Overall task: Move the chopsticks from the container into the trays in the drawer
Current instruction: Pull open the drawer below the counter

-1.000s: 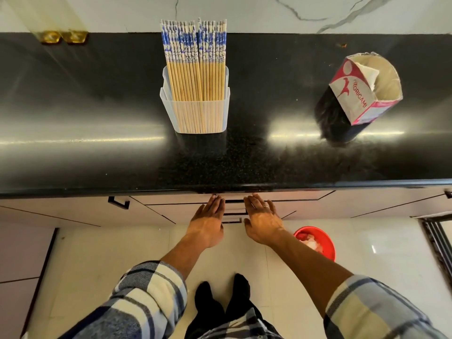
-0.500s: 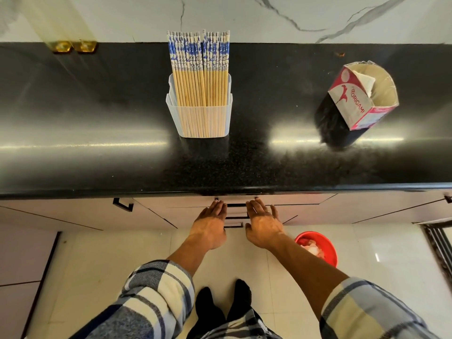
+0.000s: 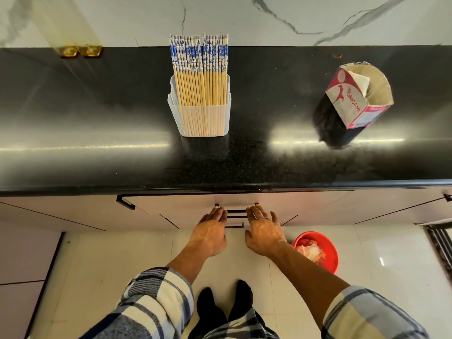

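Chopsticks (image 3: 201, 77) standing upright, tightly packed, in white container (image 3: 200, 118) on black counter (image 3: 97, 118), near its middle. Blue-patterned tops well clear of the container rim; plain wooden shafts partly visible through the translucent wall. None removed, by the look of it.

Drawer (image 3: 236, 200) directly below the counter edge, in front of the container; appears closed or barely cracked. Trays not visible.

Left hand (image 3: 210, 232) and right hand (image 3: 263, 232) side by side at the drawer front, fingers extended flat and together, reaching toward dark handle (image 3: 235, 212). Nothing held in either hand. Cannot tell whether fingertips are hooked on the handle.

Also noted: opened carton (image 3: 355, 99) to the right of the container, well apart; red bowl (image 3: 318, 250) on the floor beside the right forearm.

Judgement: step in hand is opening the drawer. Chopsticks likely light, stiff, smooth, prone to roll and scatter once loose. Best taken as a small bundle, pinched around the exposed patterned tops, lifted straight up clear of the rim. Container light too; likely to tip or lift with the bundle unless steadied.
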Tool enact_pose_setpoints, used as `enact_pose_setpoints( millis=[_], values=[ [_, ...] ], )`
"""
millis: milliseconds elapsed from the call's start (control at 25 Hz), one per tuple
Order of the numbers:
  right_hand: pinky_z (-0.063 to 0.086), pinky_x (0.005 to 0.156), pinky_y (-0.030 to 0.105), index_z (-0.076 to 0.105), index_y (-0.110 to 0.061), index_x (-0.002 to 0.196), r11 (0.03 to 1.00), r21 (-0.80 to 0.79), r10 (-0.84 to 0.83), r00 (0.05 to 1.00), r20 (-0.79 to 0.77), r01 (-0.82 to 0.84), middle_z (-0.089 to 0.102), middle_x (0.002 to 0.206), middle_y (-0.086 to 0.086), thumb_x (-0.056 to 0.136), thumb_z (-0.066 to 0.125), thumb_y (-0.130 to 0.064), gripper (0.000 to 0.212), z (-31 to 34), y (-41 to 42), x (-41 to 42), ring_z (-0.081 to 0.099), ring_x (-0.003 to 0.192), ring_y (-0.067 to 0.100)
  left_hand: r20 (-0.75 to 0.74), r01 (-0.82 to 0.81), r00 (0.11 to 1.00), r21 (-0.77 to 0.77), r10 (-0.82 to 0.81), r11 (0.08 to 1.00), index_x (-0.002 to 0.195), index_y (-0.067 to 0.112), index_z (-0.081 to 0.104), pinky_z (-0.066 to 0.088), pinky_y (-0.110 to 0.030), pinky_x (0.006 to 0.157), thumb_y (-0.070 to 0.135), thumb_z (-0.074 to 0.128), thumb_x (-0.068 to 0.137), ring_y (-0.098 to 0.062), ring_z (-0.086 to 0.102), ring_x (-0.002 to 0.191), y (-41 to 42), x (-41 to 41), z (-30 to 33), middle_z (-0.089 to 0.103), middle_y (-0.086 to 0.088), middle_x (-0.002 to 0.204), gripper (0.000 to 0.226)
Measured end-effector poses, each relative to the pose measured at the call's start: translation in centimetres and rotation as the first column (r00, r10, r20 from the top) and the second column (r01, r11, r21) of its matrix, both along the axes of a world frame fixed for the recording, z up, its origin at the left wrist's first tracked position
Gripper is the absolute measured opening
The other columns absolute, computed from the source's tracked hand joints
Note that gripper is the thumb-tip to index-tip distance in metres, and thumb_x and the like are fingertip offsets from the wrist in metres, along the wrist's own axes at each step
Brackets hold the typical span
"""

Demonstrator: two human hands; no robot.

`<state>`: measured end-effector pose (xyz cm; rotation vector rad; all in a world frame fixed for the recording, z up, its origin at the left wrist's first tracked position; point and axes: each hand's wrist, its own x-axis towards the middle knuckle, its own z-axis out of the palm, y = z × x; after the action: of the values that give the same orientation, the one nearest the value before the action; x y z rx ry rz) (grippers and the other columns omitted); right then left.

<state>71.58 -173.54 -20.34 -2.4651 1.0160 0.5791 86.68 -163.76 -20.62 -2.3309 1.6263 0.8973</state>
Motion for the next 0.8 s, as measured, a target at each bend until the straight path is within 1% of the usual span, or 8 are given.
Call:
enact_pose_setpoints(
  millis=[200, 440, 640, 800],
  values=[
    [0.0, 0.124, 0.052, 0.01, -0.015, 0.159, 1.0, -0.016, 0.012, 1.0, 0.009, -0.012, 0.003, 0.167, 0.006, 0.098, 0.042, -0.037, 0.073, 0.3, 0.9, -0.7, -0.004, 0.154, 0.023, 0.01, -0.012, 1.0, -0.006, 0.012, 1.0, 0.16, 0.015, 0.002, 0.008, -0.038, 0.127, 0.019, 0.042, 0.098, -0.016, -0.006, 0.156, 0.8, -0.9, 0.3, -0.004, -0.001, 0.169, 0.074],
    [0.001, 0.124, 0.054, 0.011, -0.015, 0.159, 0.999, -0.016, 0.046, 0.999, 0.021, -0.045, 0.004, 0.167, 0.007, 0.098, 0.04, -0.038, 0.072, 0.4, 2.8, -2.5, -0.003, 0.154, 0.025, -0.001, -0.018, 1.0, -0.058, 0.018, 0.998, 0.16, 0.013, 0.008, 0.01, -0.036, 0.127, 0.018, 0.042, 0.099, -0.018, 0.0, 0.156, 2.8, -2.4, 0.9, 0.003, -0.003, 0.169, 0.071],
    [-0.001, 0.122, 0.056, 0.007, -0.014, 0.159, 0.999, 0.007, 0.054, 0.998, 0.016, -0.054, -0.001, 0.167, 0.005, 0.096, 0.042, -0.037, 0.076, 0.2, 6.8, -5.8, -0.011, 0.153, 0.024, -0.044, -0.008, 0.999, -0.057, 0.006, 0.998, 0.161, 0.017, 0.001, 0.007, -0.034, 0.126, 0.018, 0.039, 0.101, -0.016, -0.005, 0.156, 7.4, -4.7, 0.8, -0.004, 0.001, 0.169, 0.071],
    [-0.002, 0.123, 0.055, 0.005, -0.015, 0.159, 0.999, 0.007, 0.039, 0.999, 0.007, -0.039, -0.002, 0.167, 0.005, 0.096, 0.042, -0.037, 0.076, 0.4, 9.0, -7.1, -0.011, 0.153, 0.023, -0.05, -0.017, 0.999, -0.044, 0.015, 0.999, 0.16, 0.018, -0.002, 0.007, -0.035, 0.127, 0.019, 0.039, 0.101, -0.015, -0.007, 0.155, 9.5, -6.4, 0.8, -0.008, 0.001, 0.169, 0.072]
  ],
)
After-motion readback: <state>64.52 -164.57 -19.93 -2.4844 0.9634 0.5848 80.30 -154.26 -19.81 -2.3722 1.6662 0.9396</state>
